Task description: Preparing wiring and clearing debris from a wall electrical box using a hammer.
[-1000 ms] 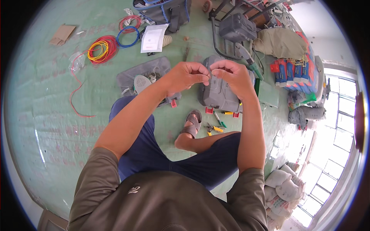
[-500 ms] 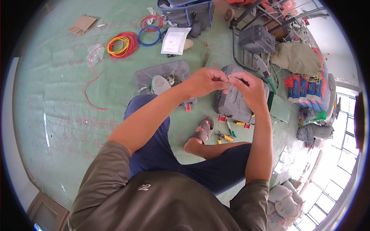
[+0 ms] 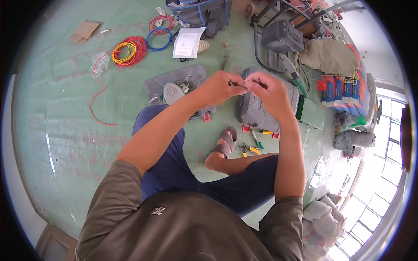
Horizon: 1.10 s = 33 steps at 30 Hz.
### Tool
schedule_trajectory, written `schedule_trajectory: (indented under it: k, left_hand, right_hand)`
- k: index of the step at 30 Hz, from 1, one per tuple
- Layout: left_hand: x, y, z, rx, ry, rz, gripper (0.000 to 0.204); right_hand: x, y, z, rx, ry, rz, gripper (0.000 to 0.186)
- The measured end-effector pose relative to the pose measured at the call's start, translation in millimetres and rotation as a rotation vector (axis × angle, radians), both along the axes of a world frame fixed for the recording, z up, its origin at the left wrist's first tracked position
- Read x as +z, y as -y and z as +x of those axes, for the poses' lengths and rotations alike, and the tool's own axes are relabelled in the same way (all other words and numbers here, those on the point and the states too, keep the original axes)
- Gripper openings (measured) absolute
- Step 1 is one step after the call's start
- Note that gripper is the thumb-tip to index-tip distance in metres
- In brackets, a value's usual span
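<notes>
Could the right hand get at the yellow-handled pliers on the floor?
Probably yes, with a reach down: nothing visible covers the yellow-handled pliers, though the right hand is raised, fingers curled near the left hand.

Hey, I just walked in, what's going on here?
A person holds the left hand and right hand close together, fingers pinched, above a grey case; anything between them is too small to make out. Yellow-handled pliers lie on the floor near the case, and a coil of red and yellow wire lies farther off left.
</notes>
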<state>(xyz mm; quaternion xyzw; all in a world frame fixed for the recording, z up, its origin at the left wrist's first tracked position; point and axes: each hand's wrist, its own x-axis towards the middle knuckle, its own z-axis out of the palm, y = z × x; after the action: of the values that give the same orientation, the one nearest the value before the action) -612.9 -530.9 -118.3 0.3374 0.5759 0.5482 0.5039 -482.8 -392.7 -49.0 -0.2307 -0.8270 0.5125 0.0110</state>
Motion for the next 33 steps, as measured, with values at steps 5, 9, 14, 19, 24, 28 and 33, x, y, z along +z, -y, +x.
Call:
schedule_trajectory:
  k: [5, 9, 14, 19, 24, 28, 33]
  left_hand:
    - [-1, 1, -1, 0.012, 0.082, 0.058, 0.014]
    - [-2, 2, -2, 0.025, 0.041, 0.063, 0.014]
    - [-5, 2, -3, 0.06, 0.033, 0.08, 0.016]
    - [-4, 2, -4, 0.08, 0.122, 0.09, 0.017]
    - [-3, 2, -6, 0.11, 0.175, 0.035, 0.018]
    - [-7, 0, -6, 0.149, 0.05, 0.066, 0.017]
    - [-12, -1, -8, 0.151, -0.067, 0.0, 0.017]
  right_hand:
    - [-2, -6, -1, -0.02, 0.001, -0.095, 0.016]
    - [0, -5, -1, -0.007, -0.031, -0.067, 0.015]
    - [1, 0, -3, 0.032, -0.044, 0.178, 0.013]
    - [-4, 0, -5, -0.059, -0.028, 0.099, 0.011]
    - [-10, -1, -6, -0.028, -0.105, 0.195, 0.011]
    - [-13, 1, -7, 0.024, -0.17, 0.342, 0.011]
    - [-16, 8, -12, 0.029, -0.214, 0.441, 0.01]
